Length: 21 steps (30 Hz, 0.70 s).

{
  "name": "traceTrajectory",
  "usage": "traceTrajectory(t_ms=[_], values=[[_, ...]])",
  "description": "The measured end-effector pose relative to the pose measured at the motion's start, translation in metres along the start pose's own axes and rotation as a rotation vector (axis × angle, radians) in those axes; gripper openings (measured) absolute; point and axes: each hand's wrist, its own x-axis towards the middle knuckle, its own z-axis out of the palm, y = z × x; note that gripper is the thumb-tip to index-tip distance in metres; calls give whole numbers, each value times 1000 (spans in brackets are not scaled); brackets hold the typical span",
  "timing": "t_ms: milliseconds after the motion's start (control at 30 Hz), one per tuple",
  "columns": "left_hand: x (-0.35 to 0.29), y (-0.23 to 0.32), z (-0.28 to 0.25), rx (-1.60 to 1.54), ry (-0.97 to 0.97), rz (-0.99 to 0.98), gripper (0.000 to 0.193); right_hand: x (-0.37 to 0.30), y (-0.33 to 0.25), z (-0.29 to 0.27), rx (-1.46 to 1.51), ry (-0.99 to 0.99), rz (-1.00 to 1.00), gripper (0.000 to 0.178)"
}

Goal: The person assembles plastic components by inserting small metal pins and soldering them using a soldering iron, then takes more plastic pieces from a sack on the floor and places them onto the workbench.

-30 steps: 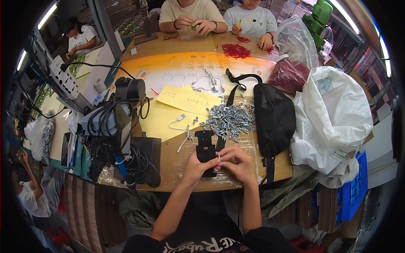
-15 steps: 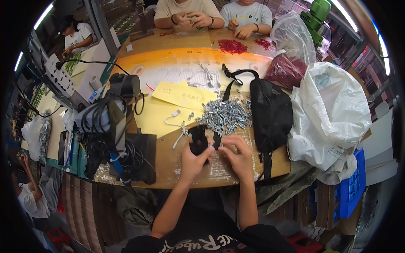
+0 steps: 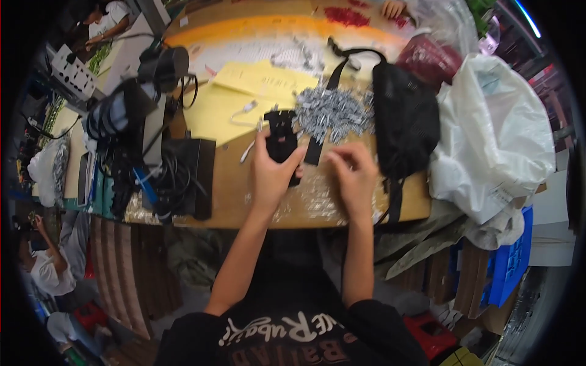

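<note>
My left hand (image 3: 272,177) is wrapped around the lower part of a flat black piece with cut-out edges (image 3: 281,131), which lies on or just above the table. Thumb and fingers grip its two sides. To the right, apart from it, my right hand (image 3: 356,177) has its fingers curled and thumb close to the forefinger; anything between them is too small and blurred to make out. A black strap end (image 3: 313,151) lies between the hands. Just beyond is a heap of small grey metal pieces (image 3: 332,116). A white USB cable (image 3: 244,116) lies left of the black piece.
Yellow paper sheets (image 3: 220,110) spread behind the cable. A black bag (image 3: 406,113) and a white plastic sack (image 3: 491,140) stand at the right. Coiled black cables and devices (image 3: 174,174) crowd the left. Red pieces (image 3: 347,16) lie at the far side near another person's hand (image 3: 392,8).
My hands, close together before, are now apart: the right one has drawn away to the right. The left now clasps the black piece more fully. The whole view has tilted downward.
</note>
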Motion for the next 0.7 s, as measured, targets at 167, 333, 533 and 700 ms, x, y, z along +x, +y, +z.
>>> traceTrajectory(t_ms=[167,333,533,700], values=[[-3,10,1,-81,-152,-90,56,6,13,0,48,-34,2,11],[-9,11,-5,-8,-253,-229,57,5,11,-3,162,-65,-15,12],[-15,12,-8,-54,-572,-220,62,-1,2,-5,428,-113,76,15],[-16,6,-9,-5,-606,-150,66,-3,5,-5,561,-109,91,18]])
